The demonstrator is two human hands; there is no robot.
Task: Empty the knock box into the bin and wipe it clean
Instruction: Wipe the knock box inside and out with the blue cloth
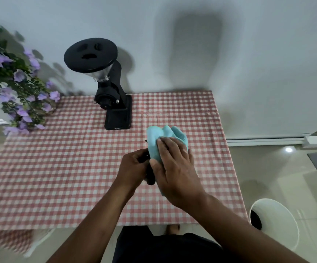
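Meanwhile left hand fingers grip knock box; right hand fingers press cloth.

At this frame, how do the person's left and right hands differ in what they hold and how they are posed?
The left hand is curled in a grip around a dark object, probably the knock box, which is mostly hidden; the right hand lies flatter, fingers spread, pressing a light blue cloth against it. The left hand sits lower left of the cloth; the right hand covers the cloth from the right. Both hands meet above the checked tablecloth, in front of the black grinder.
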